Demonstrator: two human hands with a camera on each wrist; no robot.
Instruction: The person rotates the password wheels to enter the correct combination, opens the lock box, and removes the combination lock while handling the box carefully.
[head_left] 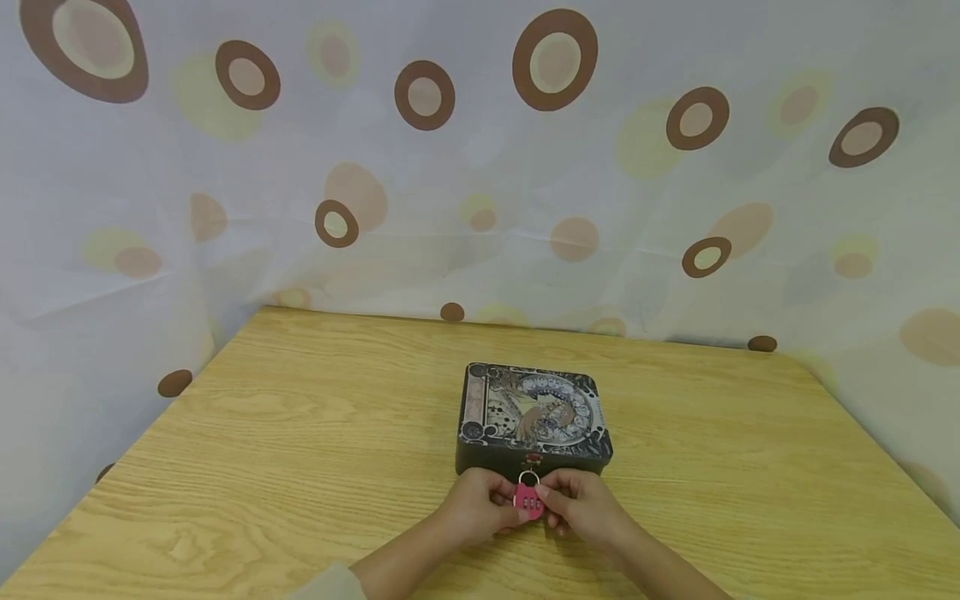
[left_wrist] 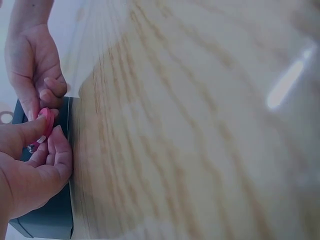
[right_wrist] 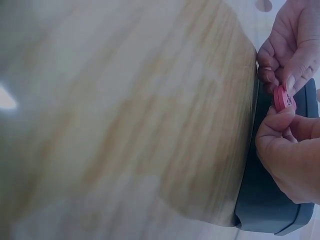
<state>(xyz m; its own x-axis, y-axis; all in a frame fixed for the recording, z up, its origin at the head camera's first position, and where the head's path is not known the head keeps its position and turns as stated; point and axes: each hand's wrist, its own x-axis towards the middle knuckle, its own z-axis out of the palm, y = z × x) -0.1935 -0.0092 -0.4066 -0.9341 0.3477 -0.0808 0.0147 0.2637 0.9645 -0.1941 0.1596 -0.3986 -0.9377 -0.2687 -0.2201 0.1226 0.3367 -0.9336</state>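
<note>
A pink combination padlock [head_left: 528, 502] with number wheels faces up in front of a dark box [head_left: 495, 461] with a decorated lid. Its metal shackle [head_left: 528, 477] points toward the box, right at the small red-and-metal clasp [head_left: 533, 459]. My left hand [head_left: 477, 507] pinches the lock body from the left, thumb on its lower edge. From the other side my right hand [head_left: 587, 507] pinches it too, with the thumb near the upper right corner. Both wrist views show the padlock [left_wrist: 48, 120] between the fingertips of the two hands, and the box [right_wrist: 270, 200] close behind them.
The box stands on a wood-grain table [head_left: 300, 433] that stretches to either side of it. A pale curtain [head_left: 465, 167] printed with brown and yellow circles hangs behind the table and along its sides.
</note>
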